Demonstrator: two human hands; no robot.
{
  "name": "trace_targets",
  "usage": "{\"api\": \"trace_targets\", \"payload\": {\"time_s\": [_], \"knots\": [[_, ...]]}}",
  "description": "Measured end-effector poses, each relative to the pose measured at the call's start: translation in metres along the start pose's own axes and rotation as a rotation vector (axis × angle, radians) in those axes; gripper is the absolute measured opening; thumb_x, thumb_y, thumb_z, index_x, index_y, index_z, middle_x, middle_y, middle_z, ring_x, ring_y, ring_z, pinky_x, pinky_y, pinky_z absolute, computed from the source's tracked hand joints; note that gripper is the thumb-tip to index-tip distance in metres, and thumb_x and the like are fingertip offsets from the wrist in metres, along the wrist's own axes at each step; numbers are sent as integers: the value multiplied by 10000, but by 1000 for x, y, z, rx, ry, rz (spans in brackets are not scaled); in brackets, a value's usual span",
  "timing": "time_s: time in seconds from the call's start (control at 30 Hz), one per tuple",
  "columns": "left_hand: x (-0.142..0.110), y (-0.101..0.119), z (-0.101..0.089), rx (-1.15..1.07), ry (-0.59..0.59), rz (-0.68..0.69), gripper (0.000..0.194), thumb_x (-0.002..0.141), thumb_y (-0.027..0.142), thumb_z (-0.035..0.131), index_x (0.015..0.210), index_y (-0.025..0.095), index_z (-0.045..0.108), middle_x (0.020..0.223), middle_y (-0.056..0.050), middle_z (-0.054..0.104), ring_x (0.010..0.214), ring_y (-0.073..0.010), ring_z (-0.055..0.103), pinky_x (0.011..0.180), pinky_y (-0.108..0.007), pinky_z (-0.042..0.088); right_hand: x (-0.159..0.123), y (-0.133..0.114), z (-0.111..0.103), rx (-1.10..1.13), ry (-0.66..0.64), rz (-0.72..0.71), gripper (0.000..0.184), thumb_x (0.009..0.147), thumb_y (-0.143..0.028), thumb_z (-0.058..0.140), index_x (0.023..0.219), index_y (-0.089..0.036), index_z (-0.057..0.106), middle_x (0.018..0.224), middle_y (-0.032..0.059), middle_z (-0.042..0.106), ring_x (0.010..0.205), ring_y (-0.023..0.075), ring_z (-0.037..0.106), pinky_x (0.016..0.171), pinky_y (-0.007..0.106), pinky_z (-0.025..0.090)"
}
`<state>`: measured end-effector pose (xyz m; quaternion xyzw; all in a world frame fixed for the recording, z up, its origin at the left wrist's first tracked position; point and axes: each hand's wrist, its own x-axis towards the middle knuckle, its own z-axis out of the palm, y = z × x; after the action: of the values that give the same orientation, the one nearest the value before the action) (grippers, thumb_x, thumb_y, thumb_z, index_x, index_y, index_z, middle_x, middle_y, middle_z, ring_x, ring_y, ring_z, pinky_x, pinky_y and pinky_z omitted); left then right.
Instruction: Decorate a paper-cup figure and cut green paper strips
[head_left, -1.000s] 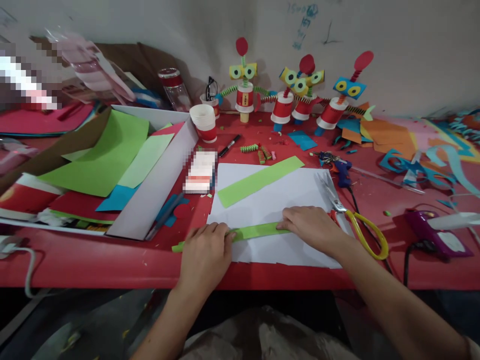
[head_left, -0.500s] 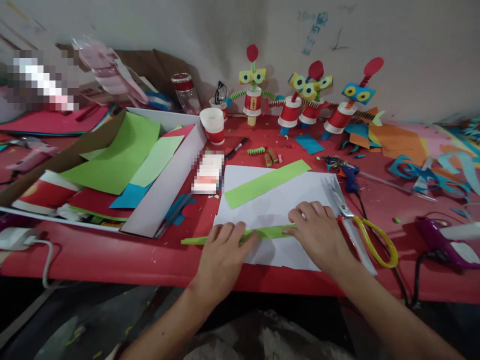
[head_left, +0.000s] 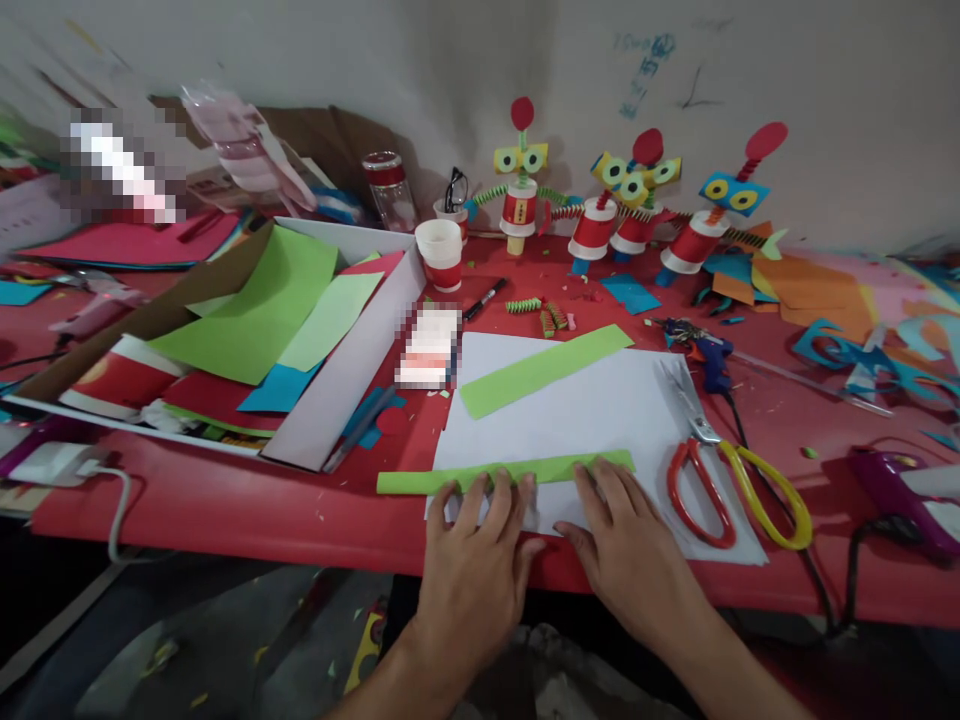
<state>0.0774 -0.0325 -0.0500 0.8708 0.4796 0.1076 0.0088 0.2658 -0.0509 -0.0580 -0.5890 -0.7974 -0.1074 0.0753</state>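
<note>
L hand [head_left: 476, 560]: palm down, fingers spread, tips on near edge of narrow green strip [head_left: 405, 483], approx. mid-length; nothing pinched. R hand [head_left: 637, 560]: same pose, fingers slightly apart, tips on strip nr. its R end, thumb off to the L, clear of strip. Thumbs apart.

Strip pos.: flat across near part of white paper [head_left: 570, 420], L end past paper edge, over red table [head_left: 247, 520]. No. of layers: can't tell.

Wide green strip [head_left: 547, 370]: on far part of paper, angled, R end farther away. Scissors [head_left: 701, 430]: R side of paper, blades open a bit, tips pointing away, red + yellow handles.

Also: box w/ coloured sheets [head_left: 337, 380] at L; paper cups [head_left: 440, 255] beyond its R corner; cup figures [head_left: 520, 210] along wall.
</note>
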Motion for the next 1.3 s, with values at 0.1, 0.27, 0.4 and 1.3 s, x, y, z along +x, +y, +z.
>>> {"api": "trace_targets", "payload": {"time_s": [0.1,0.27,0.4,1.3], "knots": [[-3,1,2,-24,10,-22,472,959,354,410,1415,242,463,1366,-68,583,1209,-284,497,1057,-559,269,-3,1,-2,53,-43,0,520,954,-412,440,1373,-114,516,1259,237,565,1182,365,521,925,513,505],[-9,3,7,-32,30,-44,541,943,444,423,1447,248,418,1416,-58,543,1262,-306,462,1115,-571,217,-1,0,-8,104,-97,-6,536,907,-414,549,1429,-341,452,1305,177,496,1214,372,477,960,549,476],[-15,-3,8,-8,43,-93,618,891,557,471,1458,324,392,1471,-51,482,1325,-323,421,1094,-509,319,0,1,-4,107,-74,-21,541,895,-418,559,1420,-324,469,1300,187,460,1203,399,457,937,574,484],[18,-16,-3,-285,155,75,304,885,45,421,1093,166,608,1070,-94,657,980,-207,628,867,-336,526,3,-7,-13,118,-152,48,494,909,-447,554,1382,-307,530,1316,193,565,1245,373,493,1003,545,434]]}}
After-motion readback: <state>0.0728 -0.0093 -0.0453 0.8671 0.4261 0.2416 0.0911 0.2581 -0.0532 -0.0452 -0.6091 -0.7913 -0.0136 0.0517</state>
